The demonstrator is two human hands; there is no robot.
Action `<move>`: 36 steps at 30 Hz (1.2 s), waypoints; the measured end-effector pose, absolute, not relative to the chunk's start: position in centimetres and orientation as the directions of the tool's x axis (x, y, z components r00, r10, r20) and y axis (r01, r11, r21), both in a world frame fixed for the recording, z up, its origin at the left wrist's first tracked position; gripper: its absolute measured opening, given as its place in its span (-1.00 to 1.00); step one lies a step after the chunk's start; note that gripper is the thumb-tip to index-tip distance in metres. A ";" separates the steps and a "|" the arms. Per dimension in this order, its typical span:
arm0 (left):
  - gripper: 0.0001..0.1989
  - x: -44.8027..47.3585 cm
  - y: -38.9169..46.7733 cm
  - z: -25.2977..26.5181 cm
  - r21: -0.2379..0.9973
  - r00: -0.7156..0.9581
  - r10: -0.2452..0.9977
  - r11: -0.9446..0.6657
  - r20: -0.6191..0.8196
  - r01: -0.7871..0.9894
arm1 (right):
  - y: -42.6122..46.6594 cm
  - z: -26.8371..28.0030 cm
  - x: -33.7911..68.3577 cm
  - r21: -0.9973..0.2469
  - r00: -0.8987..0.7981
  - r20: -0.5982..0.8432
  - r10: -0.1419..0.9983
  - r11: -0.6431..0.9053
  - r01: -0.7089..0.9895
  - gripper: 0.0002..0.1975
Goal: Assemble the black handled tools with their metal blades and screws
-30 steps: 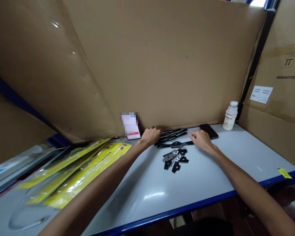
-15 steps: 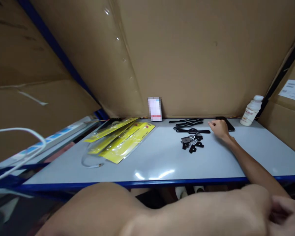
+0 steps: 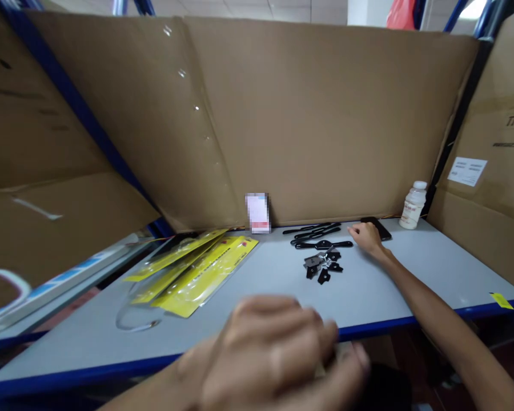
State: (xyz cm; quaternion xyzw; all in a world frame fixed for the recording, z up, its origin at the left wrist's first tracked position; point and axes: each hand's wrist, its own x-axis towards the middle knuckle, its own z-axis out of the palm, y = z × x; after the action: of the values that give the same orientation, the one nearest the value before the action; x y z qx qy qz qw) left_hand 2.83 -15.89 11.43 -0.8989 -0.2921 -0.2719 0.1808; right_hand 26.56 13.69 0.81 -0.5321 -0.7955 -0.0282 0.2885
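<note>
My left hand [image 3: 278,354] is large and blurred in the foreground, above the table's front edge, its fingers curled in; nothing shows in them. My right hand [image 3: 367,237] rests on the table at the back right, fingers folded into a loose fist with nothing visible inside. Just left of it lies a black two-handled bar [image 3: 324,245], like a spokeshave body. Several more such bars [image 3: 314,232] lie behind. In front is a small pile of black notched plates [image 3: 324,276] and grey blades [image 3: 312,261]. A black phone [image 3: 381,229] lies behind my right hand.
Yellow blister-pack cards [image 3: 201,279] fan out on the left of the table [image 3: 274,274]. A phone with a blurred screen [image 3: 258,213] leans on the cardboard back wall [image 3: 317,125]. A white bottle [image 3: 413,206] stands back right. A power strip [image 3: 68,274] runs along the left.
My view has tilted up. My left hand has come forward from the lower right to the front middle, over the table's edge. My right hand has stayed beside the black bars.
</note>
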 end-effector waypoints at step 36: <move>-0.67 -4.6 3.1 0.3 0.308 0.294 0.872 -0.425 0.391 0.851 | 12.8 -0.5 24.6 -0.130 -0.589 0.332 0.737 0.655 0.745 -0.91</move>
State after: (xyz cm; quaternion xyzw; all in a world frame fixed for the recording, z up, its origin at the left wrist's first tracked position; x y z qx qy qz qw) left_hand -4.59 3.10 0.26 -0.8041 -0.5358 -0.2567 -0.0204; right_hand 24.63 12.84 -0.49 -0.4155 -0.8914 -0.0115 0.1807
